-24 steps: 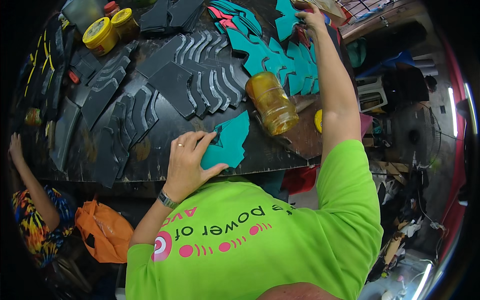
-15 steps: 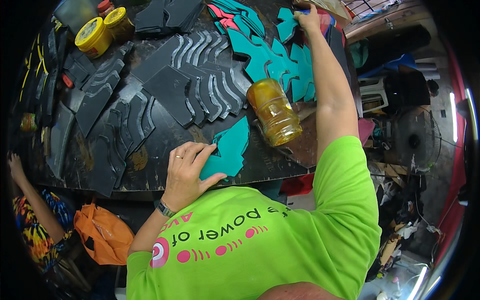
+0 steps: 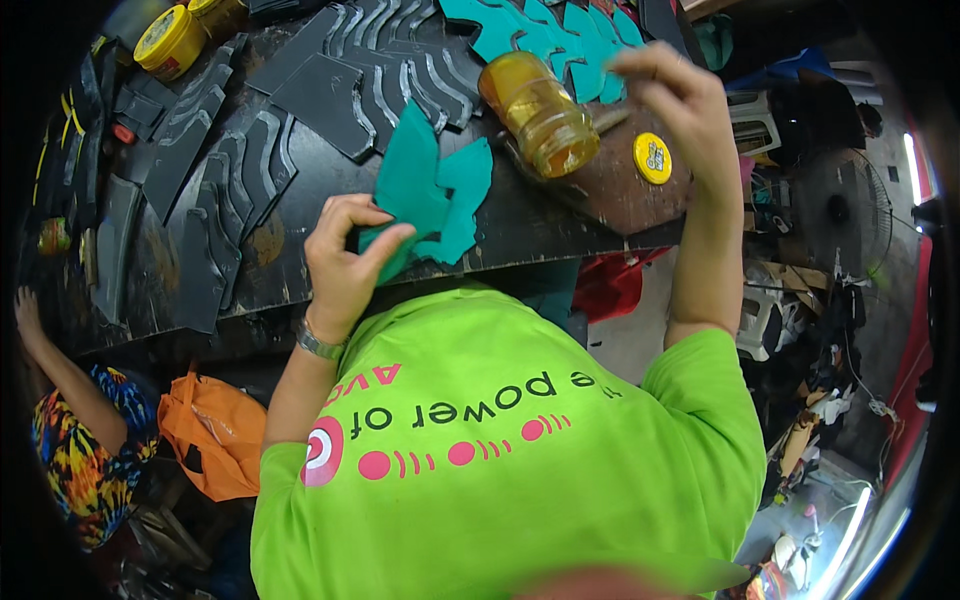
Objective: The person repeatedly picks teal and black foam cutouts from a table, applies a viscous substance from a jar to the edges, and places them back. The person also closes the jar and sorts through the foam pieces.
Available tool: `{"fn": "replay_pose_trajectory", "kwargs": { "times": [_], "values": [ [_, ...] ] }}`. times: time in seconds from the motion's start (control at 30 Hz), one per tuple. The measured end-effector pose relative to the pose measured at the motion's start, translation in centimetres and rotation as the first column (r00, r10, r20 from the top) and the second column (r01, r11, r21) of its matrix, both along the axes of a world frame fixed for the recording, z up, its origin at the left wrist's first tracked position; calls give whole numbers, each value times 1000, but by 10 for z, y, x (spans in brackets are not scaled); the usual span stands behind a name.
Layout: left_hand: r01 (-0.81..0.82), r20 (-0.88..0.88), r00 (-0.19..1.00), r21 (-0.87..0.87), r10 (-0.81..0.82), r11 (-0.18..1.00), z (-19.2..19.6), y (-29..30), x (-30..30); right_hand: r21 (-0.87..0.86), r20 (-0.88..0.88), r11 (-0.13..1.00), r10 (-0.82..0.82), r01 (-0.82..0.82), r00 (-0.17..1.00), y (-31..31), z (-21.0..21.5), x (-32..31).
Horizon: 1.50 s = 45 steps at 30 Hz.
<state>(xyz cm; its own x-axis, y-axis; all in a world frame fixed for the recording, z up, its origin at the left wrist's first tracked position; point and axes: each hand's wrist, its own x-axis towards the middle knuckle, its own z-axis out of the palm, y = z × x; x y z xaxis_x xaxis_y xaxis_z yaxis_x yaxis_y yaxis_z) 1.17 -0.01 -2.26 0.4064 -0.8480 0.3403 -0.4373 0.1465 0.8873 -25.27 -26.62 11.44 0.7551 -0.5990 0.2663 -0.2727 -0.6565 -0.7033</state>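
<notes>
My widest view takes in a black worktable (image 3: 150, 300), scuffed along its near edge, with the wearer's lime-green T-shirt (image 3: 510, 490) filling the space below it. Overlapping dark-grey cut panels (image 3: 320, 105) fan across the middle of the tabletop, their wavy edges streaked pale, and more lie spread to the left. Below the table's left part I see an orange bag (image 3: 212, 435), and near the left rim a co-worker's hand (image 3: 28, 312) at the table.

The left hand (image 3: 340, 255) is at the near edge, pinching the teal cut-outs (image 3: 410, 165) by their lower left corner. The thumb lies across the near face and the other fingers curl at the far side; the pieces rise from that grip, away from the body and to the right, one tall and pointed, another notched beside it.

The right hand (image 3: 690, 105) hovers over the right part of the table, blurred, its fingers bent toward a teal fan of pieces (image 3: 590, 60). I cannot tell whether those fingertips hold or touch anything. Between the two hands sits a clear jar (image 3: 540, 115) with amber contents. Smaller still are a yellow tub (image 3: 170, 42) at upper left, a yellow lid (image 3: 653, 158) below the right hand, and a wristwatch (image 3: 320, 342) on the left wrist.
</notes>
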Motion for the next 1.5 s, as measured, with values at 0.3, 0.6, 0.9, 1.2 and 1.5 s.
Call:
{"fn": "replay_pose_trajectory", "kwargs": {
  "times": [0.3,0.6,0.9,1.2,1.5],
  "values": [
    [25,-811,578,-96,-93,995,21,-7,25,-234,-461,972,-86,-27,883,111,-36,-22],
    [356,-905,376,-55,-197,933,32,-3,6,-328,-627,943,-262,56,734,131,-58,-11],
    [487,-847,450,-33,-283,873,30,-12,-21,-123,447,988,-25,89,894,133,12,2],
    [519,-779,495,-91,-385,850,40,-10,-27,254,351,957,42,-138,935,121,-50,60],
    [531,-786,466,-120,-407,839,39,-10,-26,105,269,992,37,-67,963,123,-57,68]
  ]
}}
